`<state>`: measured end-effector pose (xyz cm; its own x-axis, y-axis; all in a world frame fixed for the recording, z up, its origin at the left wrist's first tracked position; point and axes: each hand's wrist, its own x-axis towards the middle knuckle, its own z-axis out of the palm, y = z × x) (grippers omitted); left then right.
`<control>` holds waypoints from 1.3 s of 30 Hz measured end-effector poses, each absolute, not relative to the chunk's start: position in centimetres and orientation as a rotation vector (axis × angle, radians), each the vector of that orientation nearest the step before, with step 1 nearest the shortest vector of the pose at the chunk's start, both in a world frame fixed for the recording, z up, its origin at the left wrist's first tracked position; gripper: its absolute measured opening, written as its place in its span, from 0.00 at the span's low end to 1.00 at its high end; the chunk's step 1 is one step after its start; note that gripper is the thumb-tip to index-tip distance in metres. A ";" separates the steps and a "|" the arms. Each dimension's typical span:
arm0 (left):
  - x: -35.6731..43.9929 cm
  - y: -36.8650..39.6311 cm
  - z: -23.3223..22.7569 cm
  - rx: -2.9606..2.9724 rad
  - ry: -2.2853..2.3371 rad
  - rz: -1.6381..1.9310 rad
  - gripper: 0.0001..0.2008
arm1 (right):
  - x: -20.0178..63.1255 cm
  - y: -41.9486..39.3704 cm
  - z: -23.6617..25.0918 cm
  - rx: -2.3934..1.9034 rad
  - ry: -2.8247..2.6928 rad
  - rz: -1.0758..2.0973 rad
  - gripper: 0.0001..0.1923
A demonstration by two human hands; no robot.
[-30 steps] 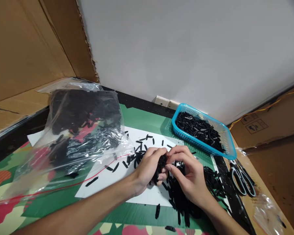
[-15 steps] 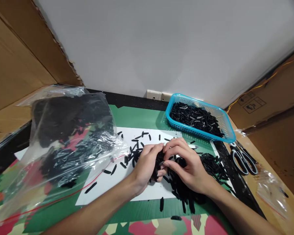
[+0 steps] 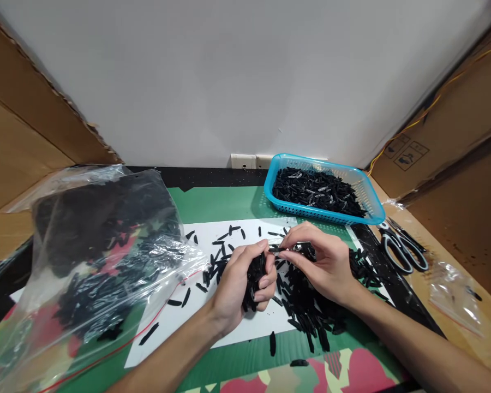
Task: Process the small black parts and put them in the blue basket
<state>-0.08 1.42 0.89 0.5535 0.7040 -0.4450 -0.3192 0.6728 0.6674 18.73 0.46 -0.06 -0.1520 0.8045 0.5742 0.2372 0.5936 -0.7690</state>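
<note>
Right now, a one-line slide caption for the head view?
Left hand grips a bunch of black strips; right hand pinches one strip beside a blue basket.

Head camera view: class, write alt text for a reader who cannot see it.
The left hand grips a bunch of small black pieces while the right hand pinches one piece beside it, above a loose pile on white paper. A clear bag lies left; a blue basket and scissors lie right.

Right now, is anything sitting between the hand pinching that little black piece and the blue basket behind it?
Nothing visible blocks the way. The right hand pinches a black piece above the white sheet; only a strip of green mat with a few flat loose pieces lies before the blue basket.
</note>
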 end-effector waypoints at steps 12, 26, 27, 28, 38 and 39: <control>0.2 1.6 1.1 0.614 0.787 0.672 0.20 | 18.7 0.7 0.0 -0.917 -1.712 0.694 0.05; 0.1 1.3 0.8 0.587 0.785 0.644 0.20 | 18.6 0.8 -0.5 -0.965 -1.771 0.660 0.05; 0.1 1.3 0.8 0.583 0.774 0.644 0.20 | 18.6 0.8 -0.3 -0.955 -1.784 0.631 0.05; 0.1 1.2 0.8 0.580 0.760 0.647 0.20 | 18.6 0.8 -0.2 -0.951 -1.785 0.615 0.05; -0.1 0.9 1.3 0.594 0.688 0.706 0.19 | 17.9 0.4 -0.7 -0.955 -1.742 0.643 0.05; -0.1 0.9 1.2 0.601 0.686 0.701 0.18 | 17.9 0.3 -0.7 -0.962 -1.737 0.641 0.05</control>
<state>-0.10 0.86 1.24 0.5697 0.7409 -0.3558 -0.3725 0.6186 0.6918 17.85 0.34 -0.67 -0.1761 0.8404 0.5126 0.3057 0.5417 -0.7830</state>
